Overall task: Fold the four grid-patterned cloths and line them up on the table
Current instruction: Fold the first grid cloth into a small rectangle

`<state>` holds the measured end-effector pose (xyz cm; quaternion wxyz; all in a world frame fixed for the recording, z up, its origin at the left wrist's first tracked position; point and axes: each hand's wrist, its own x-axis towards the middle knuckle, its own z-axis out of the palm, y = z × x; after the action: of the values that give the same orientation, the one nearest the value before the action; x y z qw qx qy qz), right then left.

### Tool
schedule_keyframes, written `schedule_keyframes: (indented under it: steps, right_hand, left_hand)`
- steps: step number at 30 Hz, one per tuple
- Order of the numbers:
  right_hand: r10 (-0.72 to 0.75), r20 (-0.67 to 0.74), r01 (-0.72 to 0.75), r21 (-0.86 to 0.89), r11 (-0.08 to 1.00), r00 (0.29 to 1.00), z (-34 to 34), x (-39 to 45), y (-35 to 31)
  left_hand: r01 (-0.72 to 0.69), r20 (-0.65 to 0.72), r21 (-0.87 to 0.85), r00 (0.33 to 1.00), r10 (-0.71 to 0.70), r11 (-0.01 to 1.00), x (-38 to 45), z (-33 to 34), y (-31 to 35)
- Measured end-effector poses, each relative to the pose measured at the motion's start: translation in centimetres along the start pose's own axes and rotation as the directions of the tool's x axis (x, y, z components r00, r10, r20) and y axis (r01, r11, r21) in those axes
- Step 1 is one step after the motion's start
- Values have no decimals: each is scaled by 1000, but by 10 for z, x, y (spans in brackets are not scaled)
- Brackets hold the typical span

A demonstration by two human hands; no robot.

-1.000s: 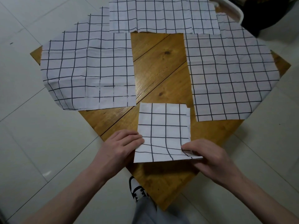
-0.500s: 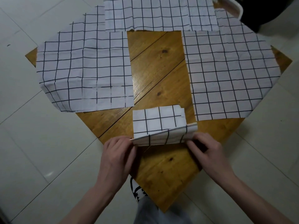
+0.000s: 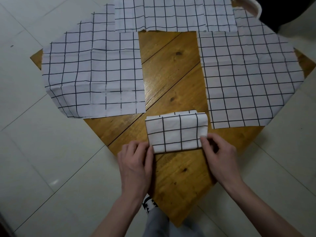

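Unfolded cloths (image 3: pixel 95 74) flanking, perhaps overlapping.

A wooden counter (image 3: pixel 171 69) with knots and dark plank seams sits corner-on over a pale tiled floor (image 3: pixel 42 159). A white chair edge (image 3: pixel 256 9) shows beyond its far corner.

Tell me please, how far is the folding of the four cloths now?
Done: none finished and lined up. In hand: the small folded cloth, held at its near corners by the left hand and right hand. Left: the left cloth, far cloth and right cloth lie unfolded on the table.
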<state>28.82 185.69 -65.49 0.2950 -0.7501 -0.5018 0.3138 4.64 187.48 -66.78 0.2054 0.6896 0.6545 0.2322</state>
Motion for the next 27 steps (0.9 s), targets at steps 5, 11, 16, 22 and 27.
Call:
schedule_keyframes:
  steps: [5,11,16,22,27]
  right_hand:
    - [71,-33,-73,-51,996,997,1,9,-8]
    - [97,-106,-112,-141,984,990,5,20,-9]
    - [77,-157,-105,-179,978,985,6,22,-10]
    - [-44,-191,-1,-233,973,981,9,26,-5]
    - [-54,-191,8,-234,972,980,13,33,-4]
  left_hand:
    - [24,-13,-2,1000,-24,1000,9,4,4]
    - [68,-27,-12,997,-68,998,15,6,12]
    - [114,-34,-38,993,-115,993,11,7,12]
    - [97,-33,-4,995,-97,995,7,10,11]
    - [104,-53,43,993,-102,994,4,15,10]
